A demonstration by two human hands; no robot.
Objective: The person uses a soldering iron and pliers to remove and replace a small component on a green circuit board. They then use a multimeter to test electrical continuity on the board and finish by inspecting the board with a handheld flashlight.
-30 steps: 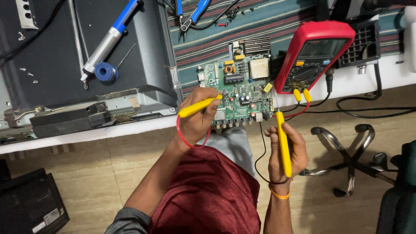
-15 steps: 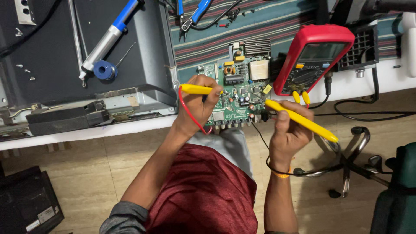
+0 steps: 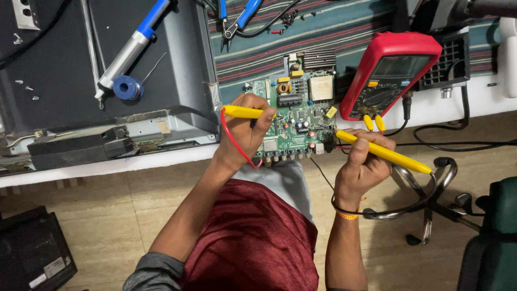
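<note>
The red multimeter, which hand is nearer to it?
Right. The right hand with its yellow probe sits just below the red multimeter. The left hand is further off, across the green circuit board, with the other probe.

Your left hand covered the left probe's tip and part of the circuit board, so contact could not be told. The meter's display was too dim to read, and the picture's top edge cut off the pliers.
</note>
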